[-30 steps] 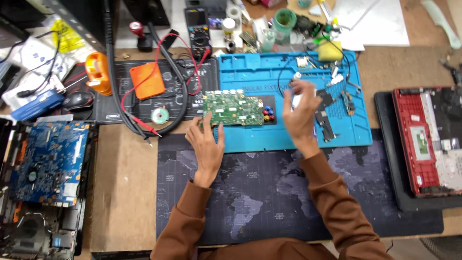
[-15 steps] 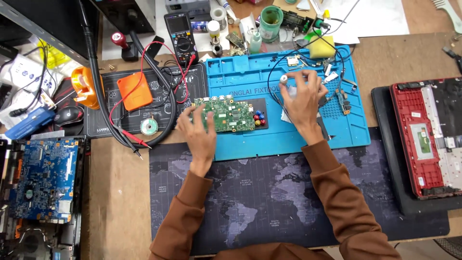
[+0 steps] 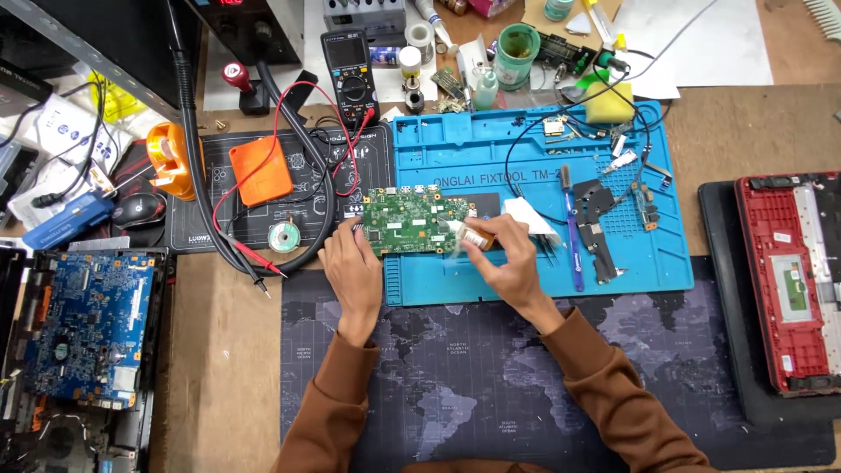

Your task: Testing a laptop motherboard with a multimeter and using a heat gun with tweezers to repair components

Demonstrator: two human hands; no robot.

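At the centre of the frame, the left hand [image 3: 350, 267] is resting with fingers spread against the green circuit board's [image 3: 412, 222] left edge on the blue mat [image 3: 526, 144], while the right hand [image 3: 506, 256] is pinching a small brown bottle [image 3: 476, 236] at the board's right end.

A wooden desk [image 3: 219, 368] carries everything. A blue work mat [image 3: 526, 158] lies near its middle, touching a dark mat printed with a world map [image 3: 455, 385] on the near side and a black mat [image 3: 210, 210] on the left. A blue circuit board [image 3: 83, 324] rests in an opened case at the left edge, and a red laptop shell [image 3: 788, 280] lies on a black pad at the right. A multimeter [image 3: 349, 66], a green cup [image 3: 517, 52] and white paper [image 3: 692, 44] sit along the far edge.
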